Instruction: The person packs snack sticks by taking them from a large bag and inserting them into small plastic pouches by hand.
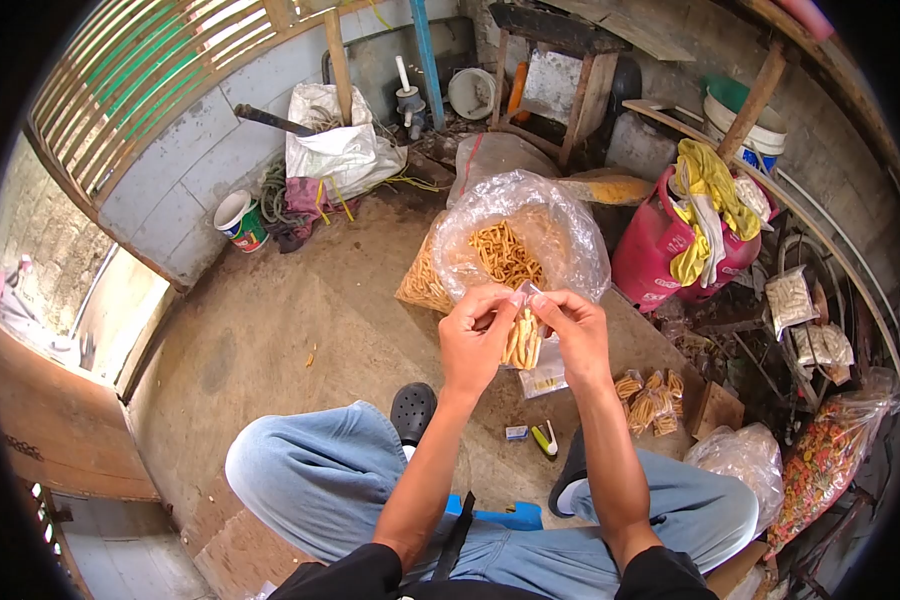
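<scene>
Between my hands is a small clear plastic bag of stick snacks [521,343]. My left hand [472,336] pinches the bag's top edge from one side. On the other side my right hand [580,336] pinches the same edge. Just beyond them stands a large open plastic bag [582,240] with many loose snack sticks [507,254] inside. Flat clear packets [543,378] lie on the floor under my hands. Nearer my feet are a green stapler [545,438] and a small blue-and-white box [516,433]. Several filled snack packets [654,402] are grouped to the right.
A pink gas cylinder [646,250] draped with yellow cloth [708,200] stands at the right. Clear plastic [740,458] and a bag of colourful snacks [832,450] lie right of my knee. A white sack [342,150] and paint bucket [239,220] are by the far wall.
</scene>
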Available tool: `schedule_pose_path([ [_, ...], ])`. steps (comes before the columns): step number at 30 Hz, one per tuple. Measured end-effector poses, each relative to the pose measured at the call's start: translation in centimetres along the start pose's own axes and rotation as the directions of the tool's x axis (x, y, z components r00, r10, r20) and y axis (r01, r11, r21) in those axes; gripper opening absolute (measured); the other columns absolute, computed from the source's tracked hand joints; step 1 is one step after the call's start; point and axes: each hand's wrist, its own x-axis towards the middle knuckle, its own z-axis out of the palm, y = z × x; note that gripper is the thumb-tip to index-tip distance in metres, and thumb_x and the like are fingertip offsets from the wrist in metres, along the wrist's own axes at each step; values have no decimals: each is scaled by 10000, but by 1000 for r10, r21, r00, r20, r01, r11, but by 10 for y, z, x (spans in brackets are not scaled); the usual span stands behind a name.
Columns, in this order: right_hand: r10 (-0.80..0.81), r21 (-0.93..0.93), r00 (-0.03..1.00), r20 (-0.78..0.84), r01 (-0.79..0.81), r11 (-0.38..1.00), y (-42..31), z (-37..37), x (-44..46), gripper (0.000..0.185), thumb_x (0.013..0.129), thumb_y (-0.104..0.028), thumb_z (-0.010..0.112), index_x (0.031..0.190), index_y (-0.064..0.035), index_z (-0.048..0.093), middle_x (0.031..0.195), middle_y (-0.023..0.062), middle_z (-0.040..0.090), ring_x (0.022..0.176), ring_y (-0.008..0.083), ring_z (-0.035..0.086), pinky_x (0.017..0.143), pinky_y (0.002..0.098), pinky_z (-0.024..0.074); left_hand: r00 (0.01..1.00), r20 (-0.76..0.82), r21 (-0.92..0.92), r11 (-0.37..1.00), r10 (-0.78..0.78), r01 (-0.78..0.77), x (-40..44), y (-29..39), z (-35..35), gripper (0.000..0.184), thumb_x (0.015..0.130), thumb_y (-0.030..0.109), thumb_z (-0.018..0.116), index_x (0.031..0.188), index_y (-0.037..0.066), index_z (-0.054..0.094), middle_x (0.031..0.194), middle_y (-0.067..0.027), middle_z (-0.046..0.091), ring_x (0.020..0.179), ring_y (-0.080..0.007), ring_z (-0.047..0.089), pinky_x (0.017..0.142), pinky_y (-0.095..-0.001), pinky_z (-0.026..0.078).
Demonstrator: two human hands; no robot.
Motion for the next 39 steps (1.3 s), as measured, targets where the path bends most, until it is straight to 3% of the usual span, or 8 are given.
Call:
schedule_pose_path([
  [5, 17, 54, 1000, -3, -16, 998, 1, -1, 1, 152, 856, -168, 683, 880, -18, 692, 756, -13, 640, 651, 51, 506, 602, 220, 390, 995, 34, 49, 995, 91, -92, 2, -9, -5, 58, 872, 0, 626, 926, -17, 642, 885, -35, 666, 794, -61, 613, 676, -204, 503],
  [13, 36, 85, 999, -11, -35, 996, -1, -3, 1, 154, 852, -165, 684, 874, -13, 692, 744, -7, 639, 642, 55, 501, 603, 224, 392, 974, 181, 150, 975, 138, -166, 3, -5, -12, 174, 877, -2, 581, 1028, -21, 665, 935, -84, 696, 808, -104, 651, 719, -239, 530],
  [17, 37, 63, 999, -13, -36, 997, -2, -3, 0, 144, 848, -159, 687, 870, -17, 696, 753, -4, 645, 649, 56, 508, 604, 223, 392, 977, 158, 117, 980, 140, -159, 3, -8, -10, 178, 882, 35, 604, 1036, -20, 673, 912, -72, 697, 784, -99, 649, 700, -231, 525],
  [19, 20, 37, 1000, -4, -20, 999, -1, -3, 1, 136, 840, -149, 693, 877, -18, 703, 760, -2, 650, 650, 55, 512, 602, 220, 394, 994, 104, 76, 997, -19, 11, 2, -5, -8, 157, 866, 44, 646, 1004, -26, 670, 888, -67, 690, 761, -94, 640, 676, -223, 517],
  [23, 21, 5, 1000, 10, -21, 1000, 0, -4, 0, 144, 832, -139, 700, 895, -10, 705, 765, 2, 652, 666, 56, 525, 610, 219, 404, 993, 105, -38, 997, -62, 66, 3, -6, -8, 126, 843, 43, 683, 948, -21, 659, 861, -65, 678, 747, -88, 629, 653, -218, 507],
  [29, 20, -19, 1000, 24, -20, 1000, -4, -3, 0, 145, 827, -118, 696, 906, 3, 705, 781, 12, 659, 696, 62, 551, 624, 217, 421, 978, 118, -104, 977, -172, 185, 6, 2, -13, 119, 823, 7, 690, 921, -29, 634, 882, -82, 674, 829, -105, 636, 723, -221, 511],
  [34, 46, -43, 999, 12, -46, 998, 4, -5, 1, 113, 816, -89, 688, 887, -8, 722, 782, 9, 664, 690, 63, 549, 621, 214, 420, 897, 225, -91, 908, -381, 409, 10, 3, -18, 198, 820, 40, 697, 999, -39, 666, 912, -87, 684, 841, -118, 641, 752, -244, 518],
  [39, 29, -35, 999, 23, -29, 999, 4, -3, 0, 124, 807, -103, 702, 891, -15, 727, 777, 13, 670, 690, 57, 553, 603, 219, 414, 903, 240, -34, 926, -357, 376, 12, 3, -25, 190, 820, 43, 698, 992, -37, 682, 902, -83, 690, 815, -118, 644, 747, -241, 519],
])
